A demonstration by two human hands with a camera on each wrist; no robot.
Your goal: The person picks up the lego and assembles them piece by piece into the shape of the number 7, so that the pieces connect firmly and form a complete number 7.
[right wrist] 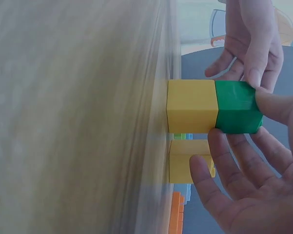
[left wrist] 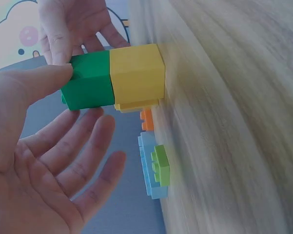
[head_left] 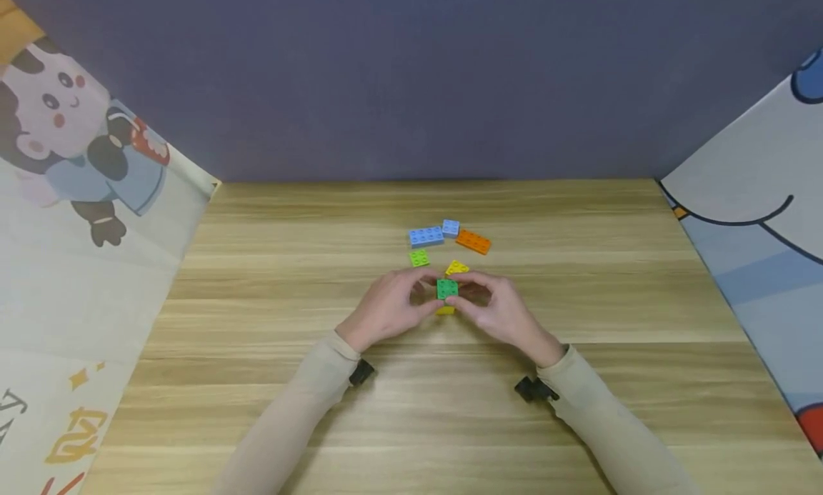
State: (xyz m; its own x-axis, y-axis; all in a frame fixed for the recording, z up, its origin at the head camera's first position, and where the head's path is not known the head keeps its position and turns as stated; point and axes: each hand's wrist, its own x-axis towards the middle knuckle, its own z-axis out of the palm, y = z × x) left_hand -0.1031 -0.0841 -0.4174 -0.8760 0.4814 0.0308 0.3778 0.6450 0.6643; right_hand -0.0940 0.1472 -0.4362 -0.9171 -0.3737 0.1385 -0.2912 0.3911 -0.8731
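- Left hand (head_left: 393, 306) angles inward, thumb and fingers pinching the green block (head_left: 446, 288).
- Right hand (head_left: 504, 313) mirrors it, pinching from the opposite side.
- The green block sits atop a yellow block (left wrist: 138, 73) standing on the surface (head_left: 450, 416).

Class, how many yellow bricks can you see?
2: one yellow brick directly under the green brick, and one triangular yellow brick on the table beyond them.
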